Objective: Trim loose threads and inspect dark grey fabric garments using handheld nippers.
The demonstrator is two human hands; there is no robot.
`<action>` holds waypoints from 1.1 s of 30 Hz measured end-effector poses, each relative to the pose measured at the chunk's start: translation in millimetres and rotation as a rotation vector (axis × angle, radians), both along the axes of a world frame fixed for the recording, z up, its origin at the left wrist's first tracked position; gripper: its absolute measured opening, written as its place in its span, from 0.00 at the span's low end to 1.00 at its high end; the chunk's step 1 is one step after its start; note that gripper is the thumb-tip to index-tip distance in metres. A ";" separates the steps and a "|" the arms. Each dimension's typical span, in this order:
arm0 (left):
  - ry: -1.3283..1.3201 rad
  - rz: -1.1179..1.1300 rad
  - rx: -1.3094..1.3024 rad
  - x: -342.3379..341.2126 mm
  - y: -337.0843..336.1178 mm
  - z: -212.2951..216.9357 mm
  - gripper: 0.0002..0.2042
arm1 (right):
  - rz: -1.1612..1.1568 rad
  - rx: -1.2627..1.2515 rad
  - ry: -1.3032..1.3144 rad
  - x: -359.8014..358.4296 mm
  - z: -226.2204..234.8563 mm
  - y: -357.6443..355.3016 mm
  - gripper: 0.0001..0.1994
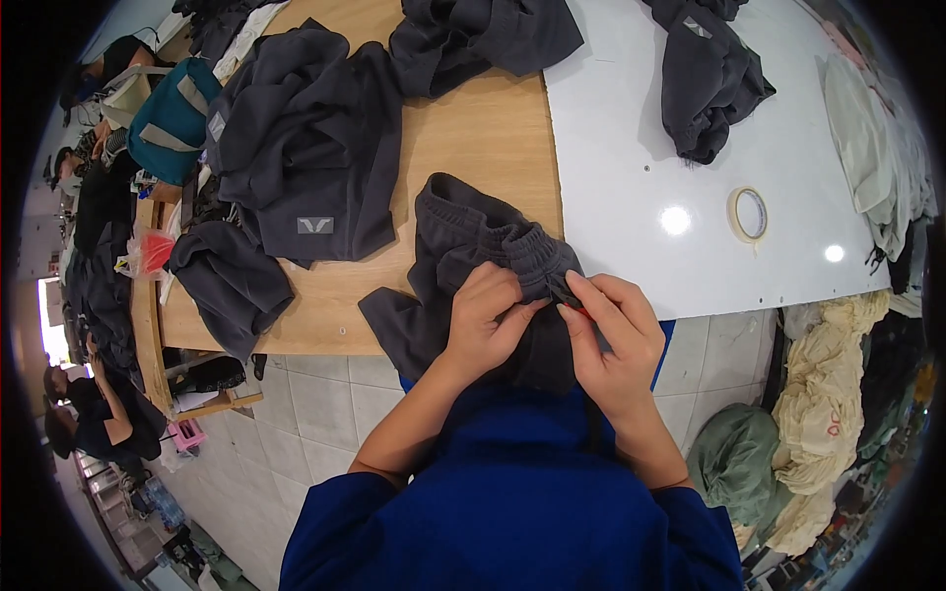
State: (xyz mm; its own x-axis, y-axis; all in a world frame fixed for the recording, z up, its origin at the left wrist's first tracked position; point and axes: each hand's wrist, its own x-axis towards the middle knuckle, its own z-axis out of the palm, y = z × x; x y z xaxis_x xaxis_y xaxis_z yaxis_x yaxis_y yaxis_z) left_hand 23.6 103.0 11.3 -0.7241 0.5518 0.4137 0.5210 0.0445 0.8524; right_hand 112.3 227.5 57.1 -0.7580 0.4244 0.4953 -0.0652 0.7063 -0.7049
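Note:
Dark grey elastic-waist pants (448,236) lie bunched at the table's near edge, their gathered waistband turned toward the right. My left hand (488,320) is closed on the cloth just below the waistband, thumb and fingers pinched together. Close beside it, my right hand (616,335) grips a small red-handled tool (581,311) with a dark tip. That tip touches or nearly touches the waistband's edge. My fingers cover most of the tool, so its exact kind is hidden.
Dark grey garments (305,148) are heaped on the wooden table (483,138) at left. On the white board (611,217) lie a tape roll (749,215) and another dark garment (709,94). Cream cloth bundles (823,394) and a green bundle (734,463) stand at right. People work at far left.

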 end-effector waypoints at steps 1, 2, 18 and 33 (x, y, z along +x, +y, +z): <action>0.011 0.012 -0.001 0.7 1.0 1.5 0.06 | -0.011 -0.017 0.000 -0.5 -0.7 -0.8 0.14; 0.022 0.025 -0.002 0.9 1.5 2.5 0.06 | -0.020 -0.033 0.000 -1.2 -1.2 -1.4 0.14; 0.128 0.072 -0.040 3.9 0.1 -4.3 0.07 | -0.027 -0.061 -0.011 0.1 -3.1 -2.7 0.13; -0.701 -0.135 0.196 13.8 -11.9 0.8 0.10 | 0.054 -0.423 -0.035 7.4 -3.3 4.4 0.14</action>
State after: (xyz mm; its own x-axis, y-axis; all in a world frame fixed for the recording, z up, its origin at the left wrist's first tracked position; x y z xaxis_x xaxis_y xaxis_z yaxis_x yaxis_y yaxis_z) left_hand 37.5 91.1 12.0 -0.7859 0.6180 -0.0208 -0.1587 -0.1690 0.9728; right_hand 119.6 231.9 53.9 -0.7979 0.5438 0.2600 -0.0652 0.3509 -0.9341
